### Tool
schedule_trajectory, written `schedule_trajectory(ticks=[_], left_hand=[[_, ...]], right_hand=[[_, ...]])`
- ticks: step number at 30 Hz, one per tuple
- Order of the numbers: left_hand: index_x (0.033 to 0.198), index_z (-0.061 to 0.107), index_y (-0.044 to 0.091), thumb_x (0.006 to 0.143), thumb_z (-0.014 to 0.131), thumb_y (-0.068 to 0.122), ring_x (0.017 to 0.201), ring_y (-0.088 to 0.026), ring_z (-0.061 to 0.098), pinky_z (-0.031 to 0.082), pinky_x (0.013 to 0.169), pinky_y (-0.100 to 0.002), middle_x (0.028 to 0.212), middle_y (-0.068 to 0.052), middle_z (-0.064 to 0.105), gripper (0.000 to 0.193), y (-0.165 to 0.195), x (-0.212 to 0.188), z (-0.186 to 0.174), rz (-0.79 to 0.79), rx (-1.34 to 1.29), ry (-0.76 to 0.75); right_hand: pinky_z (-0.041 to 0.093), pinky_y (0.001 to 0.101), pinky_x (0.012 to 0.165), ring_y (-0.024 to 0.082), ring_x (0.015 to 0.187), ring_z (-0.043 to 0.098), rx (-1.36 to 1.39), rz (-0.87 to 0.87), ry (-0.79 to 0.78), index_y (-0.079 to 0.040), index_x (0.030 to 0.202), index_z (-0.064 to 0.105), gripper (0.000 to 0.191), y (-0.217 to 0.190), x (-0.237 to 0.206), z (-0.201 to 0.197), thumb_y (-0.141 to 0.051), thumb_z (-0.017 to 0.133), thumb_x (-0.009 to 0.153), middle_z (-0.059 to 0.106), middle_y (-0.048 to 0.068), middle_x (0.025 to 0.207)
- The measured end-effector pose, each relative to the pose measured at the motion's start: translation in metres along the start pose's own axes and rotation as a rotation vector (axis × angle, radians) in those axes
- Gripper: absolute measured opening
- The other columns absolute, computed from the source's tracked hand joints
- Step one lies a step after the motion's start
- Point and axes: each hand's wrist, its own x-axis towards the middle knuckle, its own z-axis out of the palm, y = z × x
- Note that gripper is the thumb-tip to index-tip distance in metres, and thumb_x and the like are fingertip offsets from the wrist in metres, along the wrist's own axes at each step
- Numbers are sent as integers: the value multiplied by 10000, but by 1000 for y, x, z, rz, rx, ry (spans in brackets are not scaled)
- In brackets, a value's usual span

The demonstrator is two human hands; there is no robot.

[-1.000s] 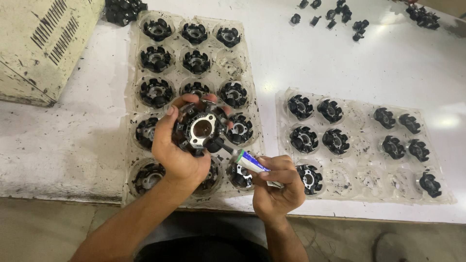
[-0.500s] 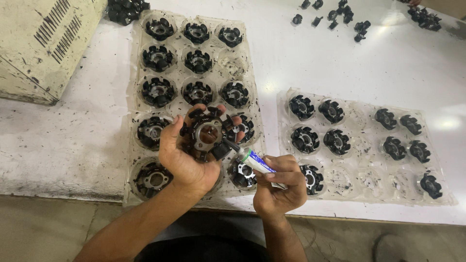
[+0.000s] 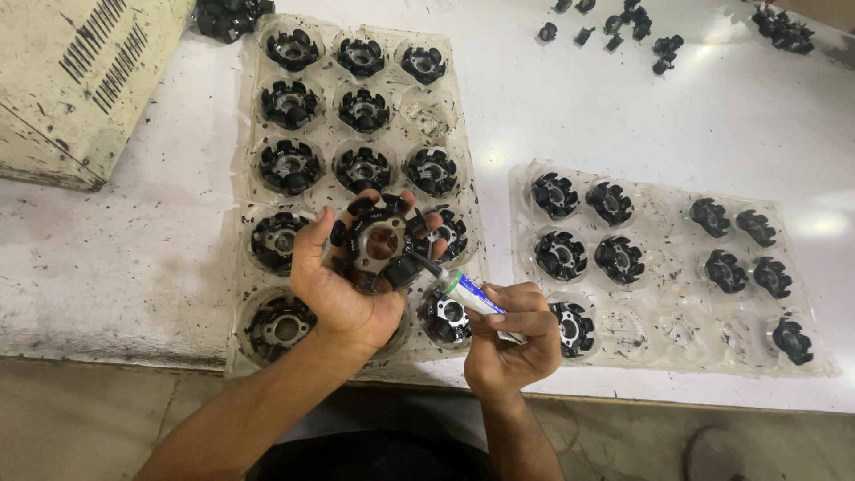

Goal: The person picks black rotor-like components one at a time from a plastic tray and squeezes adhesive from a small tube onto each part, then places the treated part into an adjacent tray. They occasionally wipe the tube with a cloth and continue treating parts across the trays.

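Black, star-shaped stator core (image 3: 381, 242) rests in the left hand (image 3: 343, 285), palm up, fingers curled around its rim, above the left clear plastic tray (image 3: 245, 191). Head view: the right hand (image 3: 509, 343) is closed around a small white-and-blue tube (image 3: 472, 295), its dark nozzle touching the core's lower right edge. A 2nd tray (image 3: 663, 312) of cores lies to the right on the white table (image 3: 552, 107).

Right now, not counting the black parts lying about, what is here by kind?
Clear plastic trays: 2
Black ring part in left hand: 1
Small tube in right hand: 1
Cream metal box: 1
Total: 5
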Motion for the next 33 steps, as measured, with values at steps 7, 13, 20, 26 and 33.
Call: schedule_trajectory(ticks=[7,13,20,26,33], left_hand=[[1131,634,87,895,622,453,1111,-448,646,533,926,-604,1170,-182,670,435,1,3,-3,-27,-28,-31],[1123,633,78,890,620,450,1107,-448,649,540,931,-588,1170,-188,675,439,1,6,-5,-43,-26,-4],[1118,630,71,910,597,445,1099,-456,660,547,916,-611,1142,-185,680,429,6,18,-9,18,63,-13],[1104,606,87,923,538,384,1025,-442,679,577,850,-616,1085,-172,677,355,14,61,-26,10,238,-31],[1089,611,67,944,473,261,872,-303,703,617,721,-452,1000,-142,686,279,-13,171,-78,125,608,-165]], right_hand=[[540,278,821,171,921,659,-1,6,-21,-75,930,530,331,1,0,0,82,810,849,679,119,994],[545,280,813,180,930,670,-46,-24,-57,-69,927,533,324,-3,3,0,82,809,847,674,111,978],[522,269,800,171,914,647,-35,48,-67,-51,976,539,286,7,-5,-8,78,772,873,668,129,1012],[538,254,827,137,965,638,149,222,44,-47,1020,564,234,46,-19,-29,89,730,927,676,128,1077],[538,248,904,134,1012,635,17,303,127,-43,1008,570,226,79,-8,-52,50,760,927,662,115,1104]])
